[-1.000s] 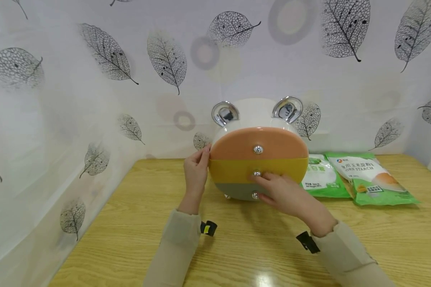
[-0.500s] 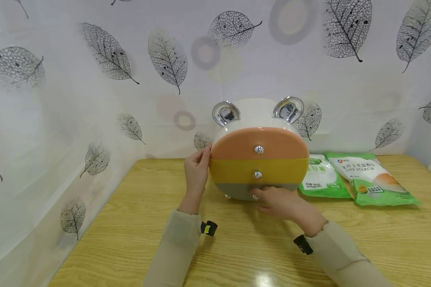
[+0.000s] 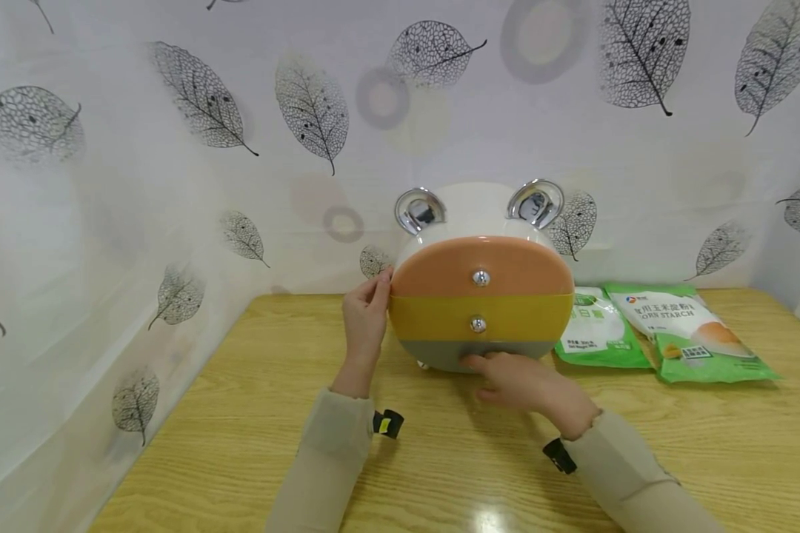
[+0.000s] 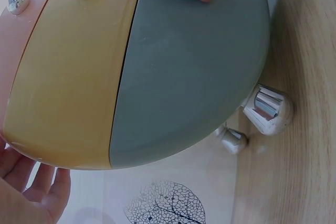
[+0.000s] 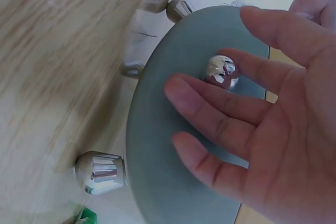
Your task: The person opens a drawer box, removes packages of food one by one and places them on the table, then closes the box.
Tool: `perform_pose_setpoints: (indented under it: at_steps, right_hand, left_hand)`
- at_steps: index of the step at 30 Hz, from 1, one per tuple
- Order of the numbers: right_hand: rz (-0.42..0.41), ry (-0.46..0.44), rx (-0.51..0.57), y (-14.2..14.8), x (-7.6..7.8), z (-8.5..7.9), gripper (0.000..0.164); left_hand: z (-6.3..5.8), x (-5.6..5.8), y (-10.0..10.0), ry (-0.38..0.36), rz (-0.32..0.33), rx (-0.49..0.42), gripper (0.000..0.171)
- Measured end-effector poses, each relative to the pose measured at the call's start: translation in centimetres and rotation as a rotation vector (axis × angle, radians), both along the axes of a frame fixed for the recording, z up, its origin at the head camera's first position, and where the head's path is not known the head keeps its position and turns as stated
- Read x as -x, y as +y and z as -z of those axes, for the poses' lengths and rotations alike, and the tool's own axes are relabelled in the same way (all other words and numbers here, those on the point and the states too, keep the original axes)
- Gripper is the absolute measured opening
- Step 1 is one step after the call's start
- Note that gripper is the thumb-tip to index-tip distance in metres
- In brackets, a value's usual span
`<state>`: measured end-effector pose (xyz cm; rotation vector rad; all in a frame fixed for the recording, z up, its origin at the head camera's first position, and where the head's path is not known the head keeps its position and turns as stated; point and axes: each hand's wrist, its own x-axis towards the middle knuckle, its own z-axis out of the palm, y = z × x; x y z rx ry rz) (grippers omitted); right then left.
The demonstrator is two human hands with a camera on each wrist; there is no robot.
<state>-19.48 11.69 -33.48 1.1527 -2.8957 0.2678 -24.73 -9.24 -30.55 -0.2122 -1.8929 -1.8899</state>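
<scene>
A small white drawer cabinet (image 3: 480, 207) with chrome ear-like rings stands on the table. Its rounded front has an orange drawer (image 3: 433, 270), a yellow drawer (image 3: 427, 317) and a grey-green drawer (image 4: 184, 72), each flush with the others. My left hand (image 3: 365, 314) touches the cabinet's left side with its fingertips. My right hand (image 3: 523, 381) is at the bottom drawer. In the right wrist view, its index and middle fingers lie on either side of the round silver knob (image 5: 222, 72), while the thumb stands apart from it. From the head, my fingers hide that knob.
Two green-and-white packets lie right of the cabinet: a corn starch bag (image 3: 690, 333) and another packet (image 3: 596, 329) partly behind the cabinet. Silver feet (image 4: 269, 109) hold the cabinet off the wooden table (image 3: 240, 444). A leaf-patterned cloth (image 3: 307, 222) hangs behind.
My right hand has moved down from the middle drawer's knob to the bottom drawer's knob. My left hand has stayed at the cabinet's side, and the drawers look unmoved.
</scene>
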Motion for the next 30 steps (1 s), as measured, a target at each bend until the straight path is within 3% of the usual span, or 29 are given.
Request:
perform_pose_setpoints:
  at_steps: [13,20,30]
  right_hand:
    - [0.016,-0.037,0.057,-0.1,0.2,0.3,0.033]
    - [0.038,-0.068,0.062,-0.4,-0.4,0.2,0.028]
    - [0.000,-0.129,0.064,-0.3,-1.7,-0.3,0.022]
  left_hand:
    - [0.0,0.0,-0.1,0.014,0.013,-0.012,0.026]
    - [0.0,0.0,0.0,0.003,0.012,-0.004,0.025]
    - [-0.1,0.0,-0.1,-0.004,0.000,0.007,0.026]
